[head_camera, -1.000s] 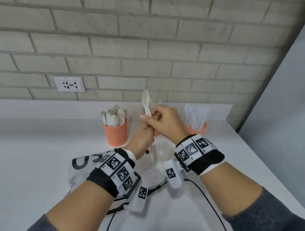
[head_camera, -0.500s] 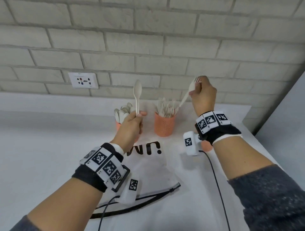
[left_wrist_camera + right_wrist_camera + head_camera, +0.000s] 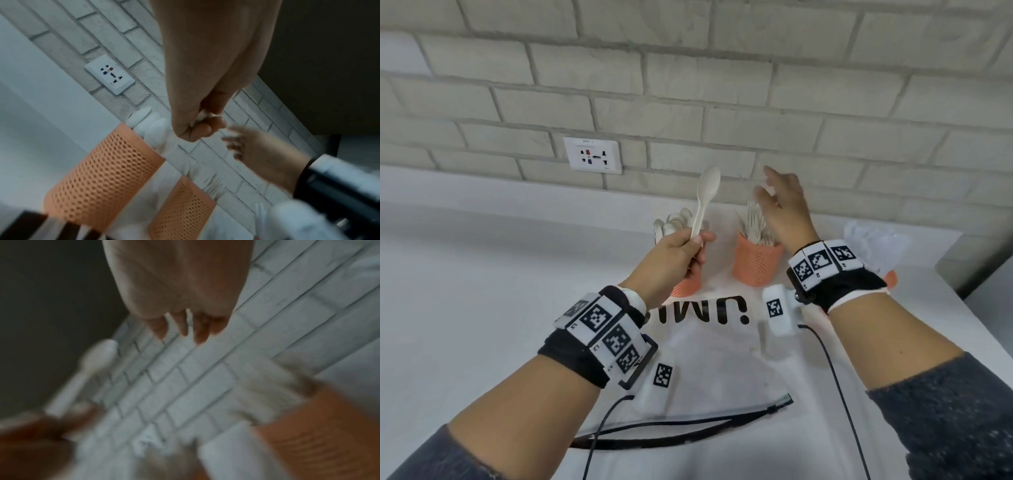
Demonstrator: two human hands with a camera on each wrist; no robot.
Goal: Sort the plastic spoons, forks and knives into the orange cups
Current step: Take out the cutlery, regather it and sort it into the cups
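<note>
Person at a white counter w/ three orange cups, L hand holding one spoon up, R hand empty.

L hand pinches a white plastic spoon by the lower handle btwn thumb & curled fingers, bowl end up, tilted slightly right, raised above the spoon cup. That cup is partly hidden behind the hand & holds more spoons, bowls up. R hand has fingers spread and relaxed, gripping nothing, hovering just above the fork cup, which is packed w/ forks, tines up. A third orange cup sits far right, mostly hidden by the R wrist; its contents look clear but too blurred to name. A white zip bag w/ black lettering lies flat on the counter near the person. Wall socket on the brick wall behind.
</note>
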